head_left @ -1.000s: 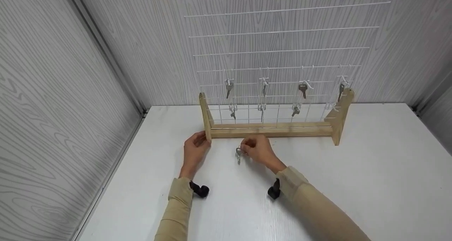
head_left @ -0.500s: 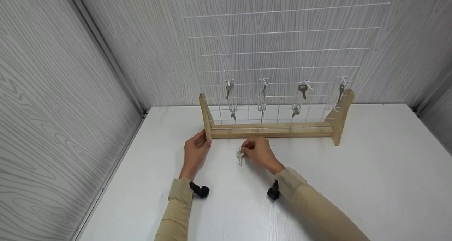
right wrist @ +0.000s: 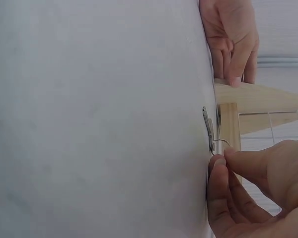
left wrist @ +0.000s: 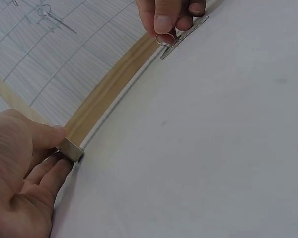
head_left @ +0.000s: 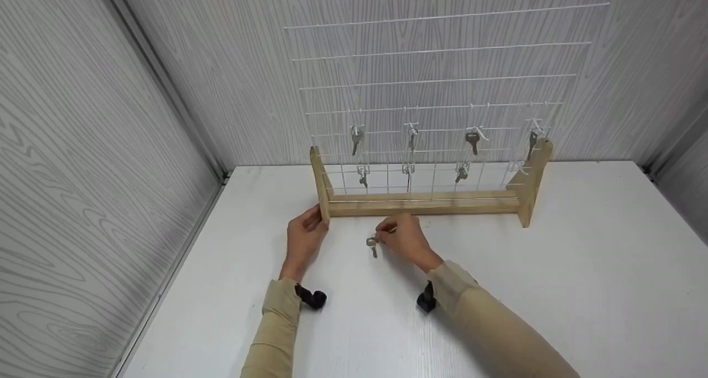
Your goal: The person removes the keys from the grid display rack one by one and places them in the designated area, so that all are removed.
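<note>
Key (head_left: 371,242): centre of the head view, just below the stand (head_left: 426,207), on a thin ring (right wrist: 222,141).
Right grip (head_left: 406,238): pinches the ring.
Left grip (head_left: 304,242): holds the stand's left foot (left wrist: 70,148).
Risk: so thin a ring might slip and drop the key; a knock could rock the stand.
Materials: flat metal key, pale wood stand, straight white wire grid (head_left: 437,81), smooth white table (head_left: 354,334).

At the right of the head view the table (head_left: 597,267) lies open; another lane runs up lower centre between the sleeves (head_left: 487,317) — narrowed by two black wrist cameras (head_left: 317,300), then partly blocked by the right hand (head_left: 406,237) and its key (head_left: 372,244). Wooden rack (head_left: 426,207) and wire grid (head_left: 434,82) bar the upper middle.
</note>
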